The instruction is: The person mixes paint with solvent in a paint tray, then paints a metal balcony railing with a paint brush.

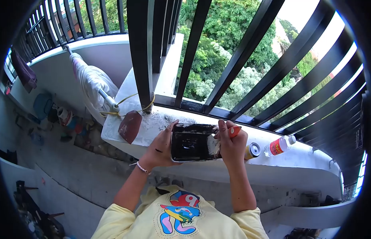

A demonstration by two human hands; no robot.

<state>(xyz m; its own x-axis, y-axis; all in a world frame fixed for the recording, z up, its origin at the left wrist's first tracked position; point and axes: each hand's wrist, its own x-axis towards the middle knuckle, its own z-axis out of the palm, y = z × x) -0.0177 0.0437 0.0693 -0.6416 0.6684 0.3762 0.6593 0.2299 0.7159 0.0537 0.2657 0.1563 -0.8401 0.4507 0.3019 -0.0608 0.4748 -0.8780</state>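
The person stands at a balcony ledge (153, 127), a white surface smeared with dark paint, under black railing bars (143, 51). The left hand (163, 149) grips the left end of a black paint tray (191, 142), thumb along its near edge and fingers (172, 124) curled over the far rim, closed firmly on it. The tray sits level between both hands, just above the ledge. The right hand (231, 143) is wrapped around something with an orange-red handle (234, 130), probably a brush or scraper, though its working end is hidden against the tray's whitish right side; those fingers are closed tight on it and press against the tray's right edge. Just to the right of that hand stand a small tin can (253, 149) and a plastic bottle (279, 145) lying on its side. To the left, a reddish-brown sanding pad (130, 126) hangs over the ledge corner.
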